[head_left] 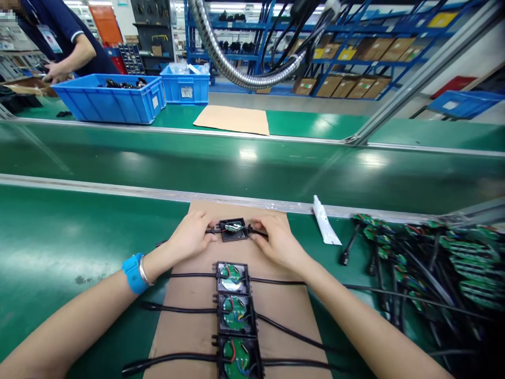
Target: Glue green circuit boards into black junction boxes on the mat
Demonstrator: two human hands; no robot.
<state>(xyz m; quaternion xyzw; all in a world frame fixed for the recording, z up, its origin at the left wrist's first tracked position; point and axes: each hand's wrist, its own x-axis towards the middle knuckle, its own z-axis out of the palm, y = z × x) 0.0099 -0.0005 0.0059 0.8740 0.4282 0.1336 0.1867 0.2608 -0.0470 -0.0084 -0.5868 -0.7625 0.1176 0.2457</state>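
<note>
At the near edge of the green workbench [59, 237] a person has both hands on a small square black plastic housing with a green circuit board inside it [233, 230], which sits at the far end of a brown cardboard sheet [197, 310]. The left hand [191, 235], with a bright blue wristband [134, 272] and a thin metal bangle on the wrist, is curled closed around the black cable stub on the housing's left side; the right hand [279, 243] pinches the cable stub on its right side, fingers bent inward. Nearer the person on the same cardboard lies a column of three more black housings with round green boards and black cables [234, 313], touching one another edge to edge, their leads running off left and right. Just beyond the cardboard's right corner a small white tube [325, 221] lies on the bench, and farther right is a tangled heap of black cables with green boards [430, 263]. Across the green conveyor belt [252, 163], on the far bench, lie a flat tan cardboard piece [232, 119] and two blue plastic bins [110, 100]; a co-worker in a dark blue shirt [59, 31] stands at the far left, hands at a brown box. A ribbed metal hose [229, 58] hangs overhead.
</note>
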